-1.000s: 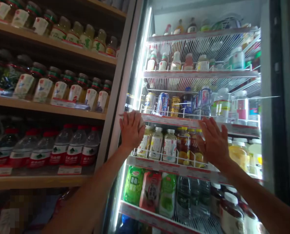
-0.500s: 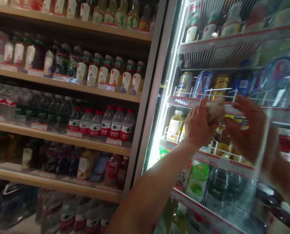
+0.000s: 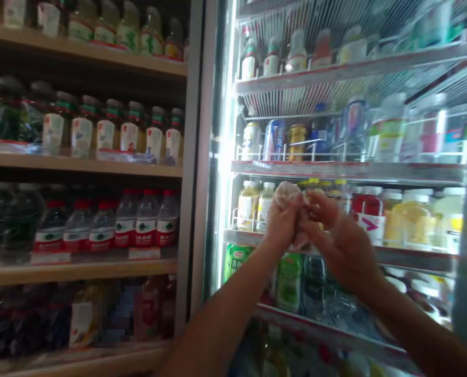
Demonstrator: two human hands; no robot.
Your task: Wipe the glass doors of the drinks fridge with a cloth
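A crumpled pale pinkish cloth (image 3: 287, 192) is bunched in my left hand (image 3: 281, 225), whose fingers are closed round it. A lower fold of the cloth hangs below the fingers. From the right, my right hand (image 3: 343, 241) meets the cloth, with bent fingers and thumb closed at its edge; blur hides the exact grip. Both hands are held up before a lit drinks fridge. Behind them stand juice bottles (image 3: 247, 204) with pale lids, and a bottle of red drink (image 3: 368, 212) is to the right.
Fridge shelves carry cans (image 3: 275, 139), bottles and green cartons (image 3: 289, 280). Glare and reflections run across the fridge front. A grey upright frame (image 3: 194, 173) separates it from wooden shelving (image 3: 100, 269) on the left, stocked with red-capped water bottles (image 3: 125, 217) and juices.
The view has swung right, showing more of the fridge. My right hand, earlier open and apart from the cloth, has come in to it. My left hand still holds the cloth.
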